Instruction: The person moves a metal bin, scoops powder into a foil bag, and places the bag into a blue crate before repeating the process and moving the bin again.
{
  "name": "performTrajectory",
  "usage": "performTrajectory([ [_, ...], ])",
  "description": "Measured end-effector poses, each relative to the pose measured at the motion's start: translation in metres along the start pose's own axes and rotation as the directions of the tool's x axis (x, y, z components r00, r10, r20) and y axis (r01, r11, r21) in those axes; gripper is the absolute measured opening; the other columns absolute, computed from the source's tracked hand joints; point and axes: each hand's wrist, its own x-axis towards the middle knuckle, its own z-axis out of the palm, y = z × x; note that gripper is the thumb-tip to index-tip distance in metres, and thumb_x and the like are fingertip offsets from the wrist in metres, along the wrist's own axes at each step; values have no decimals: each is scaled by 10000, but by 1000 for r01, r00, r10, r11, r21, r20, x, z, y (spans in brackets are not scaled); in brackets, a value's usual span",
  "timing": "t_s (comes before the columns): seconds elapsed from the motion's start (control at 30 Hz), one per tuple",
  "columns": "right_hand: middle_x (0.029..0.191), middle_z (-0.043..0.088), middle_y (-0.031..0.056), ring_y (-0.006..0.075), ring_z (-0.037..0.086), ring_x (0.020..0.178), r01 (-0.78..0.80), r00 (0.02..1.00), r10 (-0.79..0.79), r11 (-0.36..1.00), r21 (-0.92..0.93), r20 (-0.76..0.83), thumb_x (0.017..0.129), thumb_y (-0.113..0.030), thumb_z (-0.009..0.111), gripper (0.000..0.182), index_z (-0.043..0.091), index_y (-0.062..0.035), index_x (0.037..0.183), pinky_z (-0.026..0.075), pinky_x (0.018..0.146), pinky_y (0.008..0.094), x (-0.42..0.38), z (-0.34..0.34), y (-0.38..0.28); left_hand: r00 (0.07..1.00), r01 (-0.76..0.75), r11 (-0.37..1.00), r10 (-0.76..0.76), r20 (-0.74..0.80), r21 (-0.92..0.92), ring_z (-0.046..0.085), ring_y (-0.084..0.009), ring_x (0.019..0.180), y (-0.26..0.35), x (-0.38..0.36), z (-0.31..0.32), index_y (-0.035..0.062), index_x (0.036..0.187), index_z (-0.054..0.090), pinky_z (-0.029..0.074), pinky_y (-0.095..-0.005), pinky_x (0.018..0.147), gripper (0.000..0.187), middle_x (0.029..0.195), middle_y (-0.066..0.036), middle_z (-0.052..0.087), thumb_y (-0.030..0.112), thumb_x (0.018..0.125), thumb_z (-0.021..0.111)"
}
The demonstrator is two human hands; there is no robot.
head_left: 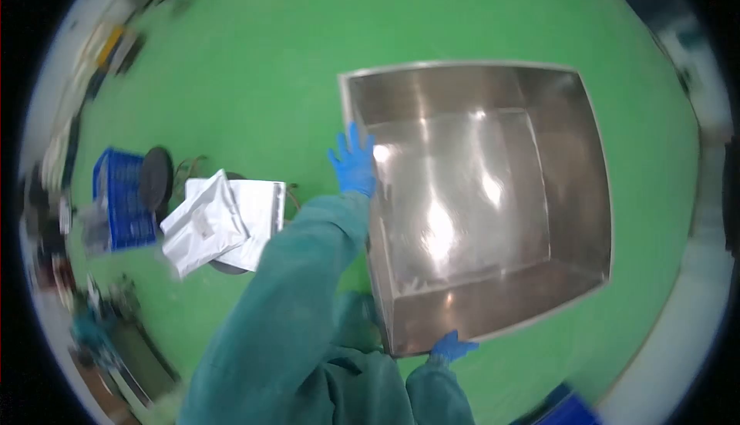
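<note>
A large open metal box [566,155] with a shiny, bare inside stands in front of me. My left hand [354,161], in a blue glove, lies on its left rim with the fingers spread. At the near edge of the box, my right hand [453,346], also blue-gloved, rests against the rim with its visible fingers apart. Green sleeves cover both of my arms.
White plastic packages [208,228] lie on a round dark support at the left, beside a blue crate [127,201] and a dark disc [156,179]. Another blue object [566,409] is at the lower right. The floor [262,63] is green.
</note>
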Motion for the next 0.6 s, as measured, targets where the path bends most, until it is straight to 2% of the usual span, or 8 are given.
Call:
performTrajectory([
  [0.07,1161,485,272,320,568,954,143,989,-142,989,-30,32,801,-134,556,706,142,19,1351,489,782,395,50,2,-37,998,66,995,-67,-8,-80,164,-369,1323,24,14,-6,217,1319,366,159,-580,1027,588,1475,-108,67,85,768,523],
  [0.13,1195,440,332,394,505,1069,185,982,-191,943,-275,8,758,-120,577,769,119,78,1343,442,877,410,118,-16,-87,989,145,988,-145,0,-45,155,-373,1323,74,22,13,212,1330,356,145,-577,1029,613,1475,-115,56,80,753,514],
  [0.2,1200,433,334,397,506,1069,229,971,-202,944,-237,131,760,-125,577,735,152,88,1321,444,877,415,113,10,-153,976,216,976,-215,-33,18,146,-377,1323,51,58,15,208,1341,346,131,-573,1031,638,1475,-122,45,75,739,506],
  [0.23,1205,426,337,401,508,1068,191,971,-151,958,-215,187,762,-129,577,702,186,98,1299,445,878,421,119,-6,-172,966,253,967,-253,56,-1,149,-378,1321,65,50,5,199,1342,346,145,-575,1025,648,1473,-128,41,76,728,516],
  [0.37,1187,438,335,403,524,1043,262,950,-212,940,-219,228,764,-142,578,659,223,100,1265,460,846,437,160,6,-244,900,423,901,-406,162,-92,153,-377,1315,77,62,-16,192,1341,352,175,-570,1012,684,1470,-137,37,86,693,547],
  [0.43,1195,432,331,401,530,1031,525,842,-519,720,-454,148,769,-160,575,671,214,94,1275,463,835,441,227,41,-233,869,485,874,-477,129,-36,163,-376,1314,81,77,-3,194,1339,353,175,-567,1017,673,1471,-132,44,94,703,551],
  [0.53,1072,520,302,408,580,879,534,843,-451,765,-361,292,791,-227,553,702,188,89,1301,477,730,473,212,62,-315,797,592,805,-591,125,38,171,-377,1312,68,101,-11,201,1339,350,168,-564,1024,675,1471,-128,53,115,704,564],
  [0.6,1081,512,300,406,571,904,606,793,-492,699,-380,358,790,-244,552,677,224,95,1275,467,754,470,207,92,-360,750,647,762,-644,155,34,169,-380,1310,58,125,-12,205,1340,347,161,-563,1027,689,1471,-128,55,128,695,574],
])
